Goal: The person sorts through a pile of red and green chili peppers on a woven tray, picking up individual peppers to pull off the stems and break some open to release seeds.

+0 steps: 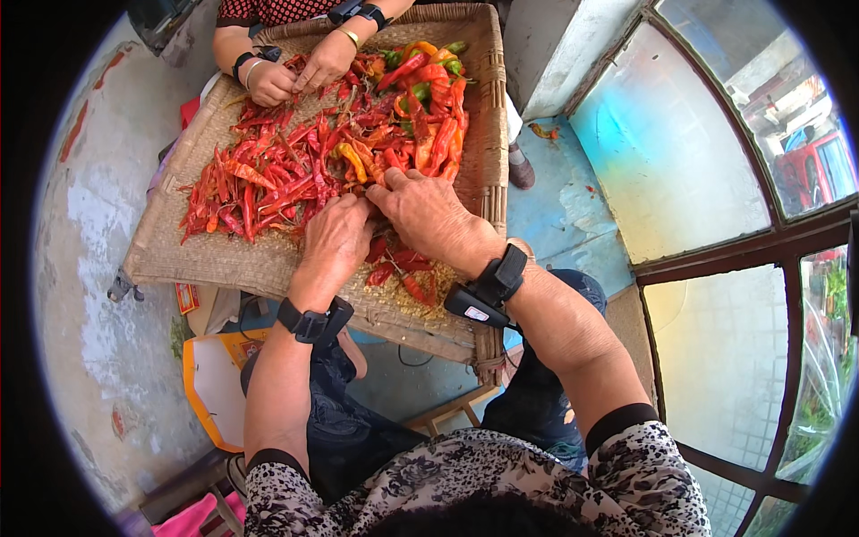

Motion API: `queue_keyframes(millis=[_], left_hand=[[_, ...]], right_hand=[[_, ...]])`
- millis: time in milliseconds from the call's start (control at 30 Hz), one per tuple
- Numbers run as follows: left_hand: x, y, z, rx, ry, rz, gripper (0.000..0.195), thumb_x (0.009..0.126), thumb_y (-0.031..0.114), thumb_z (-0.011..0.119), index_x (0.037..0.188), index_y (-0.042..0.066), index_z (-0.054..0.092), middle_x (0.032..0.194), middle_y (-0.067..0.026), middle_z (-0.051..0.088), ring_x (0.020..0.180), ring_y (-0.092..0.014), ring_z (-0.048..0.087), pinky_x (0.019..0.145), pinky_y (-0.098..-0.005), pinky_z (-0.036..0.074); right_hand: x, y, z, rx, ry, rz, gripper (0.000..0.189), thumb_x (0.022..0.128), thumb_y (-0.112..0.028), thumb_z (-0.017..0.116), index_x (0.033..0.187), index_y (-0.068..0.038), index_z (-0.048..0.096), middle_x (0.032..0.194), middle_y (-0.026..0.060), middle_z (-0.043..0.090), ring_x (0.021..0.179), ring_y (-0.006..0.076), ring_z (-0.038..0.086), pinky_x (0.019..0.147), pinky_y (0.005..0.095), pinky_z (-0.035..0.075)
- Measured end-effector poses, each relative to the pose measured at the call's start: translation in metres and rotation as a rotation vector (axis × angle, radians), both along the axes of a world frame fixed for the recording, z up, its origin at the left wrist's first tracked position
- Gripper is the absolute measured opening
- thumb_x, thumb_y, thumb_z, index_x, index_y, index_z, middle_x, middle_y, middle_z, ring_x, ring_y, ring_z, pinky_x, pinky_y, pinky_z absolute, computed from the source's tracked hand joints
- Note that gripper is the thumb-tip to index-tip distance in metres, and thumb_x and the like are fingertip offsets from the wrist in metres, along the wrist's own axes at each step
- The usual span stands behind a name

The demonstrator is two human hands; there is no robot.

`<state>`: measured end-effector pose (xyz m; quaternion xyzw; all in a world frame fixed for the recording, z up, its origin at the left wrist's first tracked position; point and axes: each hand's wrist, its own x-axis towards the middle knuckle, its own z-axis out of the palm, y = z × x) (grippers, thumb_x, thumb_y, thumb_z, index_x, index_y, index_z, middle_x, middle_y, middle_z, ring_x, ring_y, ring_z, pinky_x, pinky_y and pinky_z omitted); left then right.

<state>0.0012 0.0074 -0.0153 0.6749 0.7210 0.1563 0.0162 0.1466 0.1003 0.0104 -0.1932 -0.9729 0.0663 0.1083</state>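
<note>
A large woven basket tray [201, 258] holds many red chili peppers [262, 194], some dried and wrinkled. Fresher red, orange and green peppers [429, 94] are heaped towards its upper right. My left hand [339, 231] and my right hand [419, 208] meet over the near side of the pile, fingertips together and bent down; whatever lies between them is hidden. A yellow pepper [351, 161] lies just beyond my fingers. Below my right hand, several red peppers [402, 262] rest among loose pale seeds [396, 295] near the tray's near edge.
Across the tray, a co-worker's hands [302, 77] work close together at the peppers. A peeling wall [100, 235] stands at left, a framed frosted window [678, 161] at right. Below the tray are an orange-edged box [218, 389] and a wooden stool frame [456, 406].
</note>
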Motion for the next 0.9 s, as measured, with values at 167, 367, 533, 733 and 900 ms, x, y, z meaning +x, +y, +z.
queue_keyframes(millis=[167,367,533,733,900], left_hand=[[0.005,-0.002,0.029,0.061,-0.433,-0.051,0.012,0.086,0.007,0.060,0.095,0.001,0.058,0.080,-0.0153,0.059,0.075,-0.032,0.059,0.069,-0.0377,0.048],[-0.025,-0.010,0.040,0.176,-0.665,0.111,0.017,0.095,0.015,0.057,0.105,0.002,0.060,0.089,-0.0042,0.067,0.079,-0.010,0.062,0.070,-0.0275,0.050],[-0.088,-0.014,0.046,0.611,0.068,0.602,0.035,0.091,0.022,0.060,0.123,0.007,0.056,0.116,-0.0153,0.061,0.107,-0.029,0.057,0.093,-0.0403,0.043],[-0.058,-0.009,0.046,0.360,-0.127,0.358,0.031,0.086,0.016,0.065,0.115,0.004,0.062,0.111,-0.0167,0.064,0.104,-0.034,0.058,0.092,-0.0414,0.046],[-0.002,0.001,0.031,0.080,-0.325,-0.082,0.029,0.087,-0.002,0.054,0.116,-0.002,0.058,0.122,-0.0148,0.059,0.111,-0.030,0.058,0.094,-0.0388,0.046]], right_hand=[[0.002,0.007,0.001,-0.008,0.071,-0.024,0.018,0.079,-0.009,0.061,0.096,-0.005,0.063,0.102,0.0143,0.059,0.094,0.0303,0.062,0.074,0.0394,0.054],[0.002,0.010,0.002,0.019,0.057,-0.043,0.015,0.081,-0.012,0.058,0.094,-0.005,0.063,0.088,0.0123,0.066,0.080,0.0295,0.068,0.067,0.0412,0.054],[0.005,0.009,0.005,0.027,-0.062,-0.032,0.016,0.081,-0.013,0.061,0.094,-0.004,0.059,0.085,0.0114,0.065,0.080,0.0303,0.067,0.063,0.0420,0.053],[0.001,0.004,-0.003,0.093,-0.186,0.042,0.019,0.080,-0.014,0.063,0.097,-0.006,0.061,0.085,0.0113,0.065,0.081,0.0305,0.066,0.064,0.0426,0.053],[0.002,0.006,0.007,-0.079,0.092,-0.021,0.016,0.080,-0.010,0.060,0.095,-0.005,0.062,0.087,0.0145,0.066,0.078,0.0330,0.067,0.066,0.0441,0.054]])
